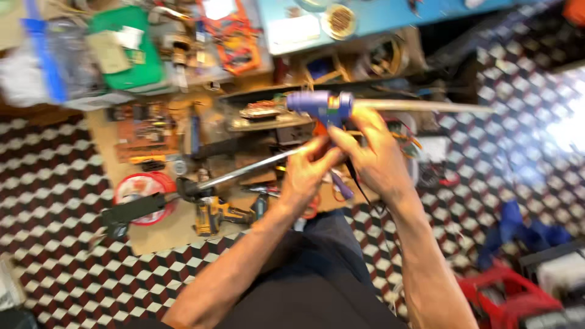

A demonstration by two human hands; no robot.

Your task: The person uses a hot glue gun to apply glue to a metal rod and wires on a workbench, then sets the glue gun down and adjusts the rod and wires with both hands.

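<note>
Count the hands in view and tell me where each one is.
2. The left hand grips a metal rod at centre. The right hand, beside it, holds a blue glue gun. Both are above the checkered floor.

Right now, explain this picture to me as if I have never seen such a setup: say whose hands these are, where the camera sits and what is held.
One camera sits on a person's head and looks down, so both bare hands are that person's own. The right hand grips a blue glue gun with a pale glue stick jutting from its back. The left hand pinches a long thin metal rod at the gun. Below, on a checkered floor, lies a brown cardboard sheet with a yellow power drill and a red round tin.
</note>
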